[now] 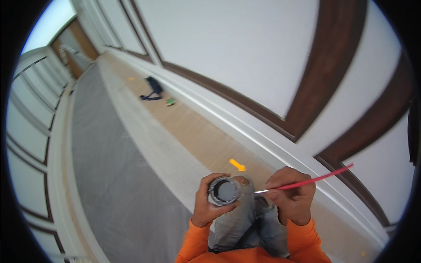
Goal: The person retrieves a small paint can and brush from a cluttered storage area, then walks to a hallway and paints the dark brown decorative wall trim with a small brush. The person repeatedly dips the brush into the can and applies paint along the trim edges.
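Observation:
My left hand (205,206) is wrapped round a small open can (212,193), which has grey paint (226,191) inside and smears on its rim. In my right hand (294,197) is a thin paintbrush (318,178) with a red handle and a silvery ferrule. The brush points left toward the can, its tip apart from the rim; the bristles are too fine to make out. Both hands are above my grey trousers (237,223), and orange sleeves cover my forearms.
A white wall (237,48) with dark brown trim (228,94) and a white baseboard (210,109) runs along the right. Grey sheeting (114,175) covers the floor at left. A yellow arrow marker (237,165), a dark blue strapped item (153,87) and a small green object (170,101) lie on the wood-coloured strip.

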The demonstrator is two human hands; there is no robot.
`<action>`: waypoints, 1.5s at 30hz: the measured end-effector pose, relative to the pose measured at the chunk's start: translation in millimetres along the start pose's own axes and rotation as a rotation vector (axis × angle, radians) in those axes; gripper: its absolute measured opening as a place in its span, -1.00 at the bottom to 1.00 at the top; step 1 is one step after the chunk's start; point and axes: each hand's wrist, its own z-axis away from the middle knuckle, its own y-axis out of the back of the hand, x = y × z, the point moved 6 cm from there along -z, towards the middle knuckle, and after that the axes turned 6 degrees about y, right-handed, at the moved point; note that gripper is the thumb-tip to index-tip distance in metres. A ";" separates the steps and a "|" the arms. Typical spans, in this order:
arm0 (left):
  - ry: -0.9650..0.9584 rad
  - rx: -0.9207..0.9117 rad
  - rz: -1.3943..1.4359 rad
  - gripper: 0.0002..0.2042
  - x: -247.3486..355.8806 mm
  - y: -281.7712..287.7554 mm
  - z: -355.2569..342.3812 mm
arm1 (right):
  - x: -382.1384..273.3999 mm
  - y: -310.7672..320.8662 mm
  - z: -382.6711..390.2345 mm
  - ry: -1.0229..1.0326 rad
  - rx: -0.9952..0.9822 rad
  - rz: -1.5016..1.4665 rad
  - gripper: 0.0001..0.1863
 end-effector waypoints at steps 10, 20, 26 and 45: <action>-0.065 0.318 -0.166 -0.16 22.5 30.9 -15.3 | 88.2 -24.8 -23.2 0.370 0.110 -0.136 -0.82; -0.112 0.560 -0.052 -0.17 57.1 19.9 -34.8 | 207.0 -85.6 -86.7 0.163 0.001 -0.212 -0.89; -0.025 0.518 -0.073 -0.16 86.2 25.8 -39.1 | 255.3 -129.6 -89.2 0.024 -0.200 -0.263 -0.94; -0.015 0.458 0.008 -0.21 104.3 48.4 -96.8 | 347.6 -182.6 -88.8 -0.224 -0.474 -0.294 -0.84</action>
